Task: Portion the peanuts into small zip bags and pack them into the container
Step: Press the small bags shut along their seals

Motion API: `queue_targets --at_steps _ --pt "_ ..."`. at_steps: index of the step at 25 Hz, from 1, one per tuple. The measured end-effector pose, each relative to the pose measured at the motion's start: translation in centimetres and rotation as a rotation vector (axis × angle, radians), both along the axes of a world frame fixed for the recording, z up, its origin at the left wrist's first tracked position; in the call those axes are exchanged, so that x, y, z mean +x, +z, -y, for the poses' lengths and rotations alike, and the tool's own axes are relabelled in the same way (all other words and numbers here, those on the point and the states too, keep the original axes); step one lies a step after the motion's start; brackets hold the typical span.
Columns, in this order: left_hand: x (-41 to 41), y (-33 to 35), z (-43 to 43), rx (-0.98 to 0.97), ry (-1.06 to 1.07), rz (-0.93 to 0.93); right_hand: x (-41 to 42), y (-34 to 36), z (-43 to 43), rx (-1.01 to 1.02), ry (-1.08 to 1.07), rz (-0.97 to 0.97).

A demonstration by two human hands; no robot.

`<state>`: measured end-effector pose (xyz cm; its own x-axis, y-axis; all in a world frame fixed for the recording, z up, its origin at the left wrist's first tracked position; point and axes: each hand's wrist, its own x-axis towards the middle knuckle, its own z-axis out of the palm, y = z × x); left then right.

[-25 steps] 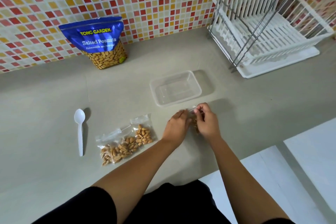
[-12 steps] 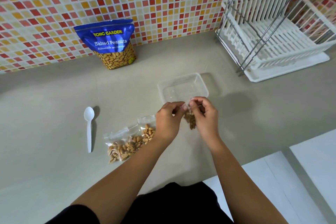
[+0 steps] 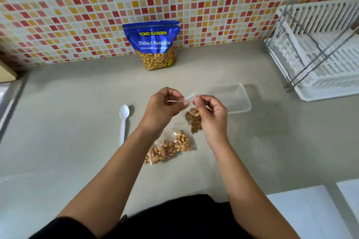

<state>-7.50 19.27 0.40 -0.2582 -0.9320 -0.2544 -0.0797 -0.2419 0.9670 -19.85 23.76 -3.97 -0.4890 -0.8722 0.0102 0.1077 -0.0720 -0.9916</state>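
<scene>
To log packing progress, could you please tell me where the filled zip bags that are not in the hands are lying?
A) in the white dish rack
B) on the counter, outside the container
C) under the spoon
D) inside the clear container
B: the two filled zip bags lie on the counter, apart from the clear container, while the left hand and right hand pinch a third bag.

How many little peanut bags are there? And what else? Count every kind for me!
Small zip bags: 3 (one held, two lying)
Blue peanut bag: 1
White spoon: 1
Clear container: 1
Dish rack: 1
Total: 7
</scene>
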Motion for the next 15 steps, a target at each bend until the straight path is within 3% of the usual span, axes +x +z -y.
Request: queue_targets --at_steps 3,8,15 --pt "1.2 0.8 0.6 -0.100 0.022 0.062 1.7 0.3 0.5 0.018 -0.035 0.056" --pt "1.8 1.6 1.2 -0.346 -0.153 0.416 2.9 0.9 0.3 0.025 -0.047 0.021" --pt "-0.1 0.9 0.7 -0.603 -0.215 0.689 3.7 1.7 0.1 0.087 -0.193 0.030"
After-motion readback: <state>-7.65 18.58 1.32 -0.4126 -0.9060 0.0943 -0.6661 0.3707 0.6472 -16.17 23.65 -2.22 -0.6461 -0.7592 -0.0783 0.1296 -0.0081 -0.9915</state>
